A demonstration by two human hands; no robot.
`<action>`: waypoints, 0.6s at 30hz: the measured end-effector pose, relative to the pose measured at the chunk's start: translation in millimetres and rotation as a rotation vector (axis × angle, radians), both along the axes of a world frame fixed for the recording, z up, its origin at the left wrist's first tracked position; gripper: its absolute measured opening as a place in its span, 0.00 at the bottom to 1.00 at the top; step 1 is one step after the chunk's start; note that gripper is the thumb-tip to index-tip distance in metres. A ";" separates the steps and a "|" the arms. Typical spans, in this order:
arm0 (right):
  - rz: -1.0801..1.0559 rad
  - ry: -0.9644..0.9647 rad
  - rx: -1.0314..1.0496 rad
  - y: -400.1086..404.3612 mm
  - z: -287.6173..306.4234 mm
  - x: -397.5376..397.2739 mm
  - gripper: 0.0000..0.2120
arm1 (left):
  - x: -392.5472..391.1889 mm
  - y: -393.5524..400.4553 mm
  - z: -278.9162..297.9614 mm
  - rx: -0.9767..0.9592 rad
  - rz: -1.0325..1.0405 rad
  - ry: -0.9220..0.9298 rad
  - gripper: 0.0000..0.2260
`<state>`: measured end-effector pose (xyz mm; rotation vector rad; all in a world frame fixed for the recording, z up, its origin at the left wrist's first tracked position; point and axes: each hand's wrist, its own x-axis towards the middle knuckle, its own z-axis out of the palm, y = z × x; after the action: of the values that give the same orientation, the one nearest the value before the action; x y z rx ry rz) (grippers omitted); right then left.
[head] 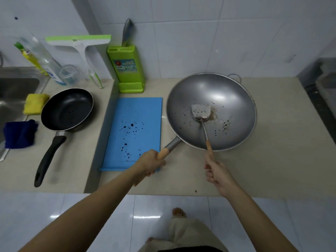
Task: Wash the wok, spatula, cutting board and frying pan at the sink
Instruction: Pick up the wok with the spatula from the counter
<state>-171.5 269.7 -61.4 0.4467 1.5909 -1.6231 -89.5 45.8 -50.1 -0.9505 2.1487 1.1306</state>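
Pointing away, spatula (201,113) lies in wok (227,99).

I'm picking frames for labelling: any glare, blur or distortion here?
Head view: wide-angle bending curves the counter edges; soft glare on the wok bowl and floor tiles; blue cloth at left looks smeared; dim, even lighting.

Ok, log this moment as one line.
left hand grips wok handle | right hand holds spatula in wok | nothing washed
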 end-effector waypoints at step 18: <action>0.235 0.390 0.007 -47.6 107.2 100.8 0.12 | 178.0 -64.7 150.3 -0.076 0.124 0.189 0.12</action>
<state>-70.7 222.2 45.8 -0.0622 1.8539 -1.5864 88.5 -18.9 100.1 -1.0604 2.3245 1.2506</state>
